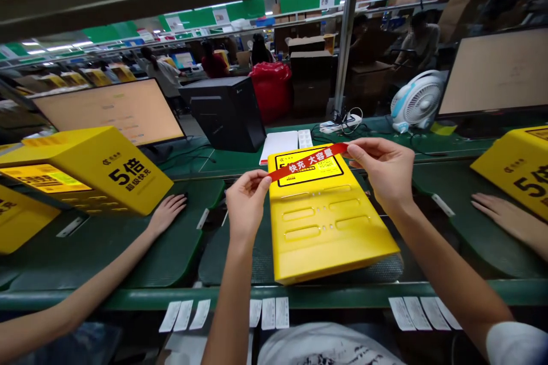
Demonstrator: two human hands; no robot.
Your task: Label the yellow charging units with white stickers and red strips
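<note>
A yellow slotted housing (325,228) lies flat on a dark mat in front of me, its top bearing a yellow-and-black label. Just above that label I stretch a red sticker strip (309,161) with white characters. My left hand (246,205) pinches the strip's left end. My right hand (381,168) pinches its right end. The strip hangs slightly slanted, higher on the right, and I cannot tell whether it touches the housing.
Another person's hand (168,212) rests on the green belt (141,251) at left beside a tilted yellow unit (92,168); a further hand (505,214) lies at right by another yellow unit (520,168). Monitors, a black box (226,111) and a fan (417,100) stand behind. Paper labels (269,312) hang off the front rail.
</note>
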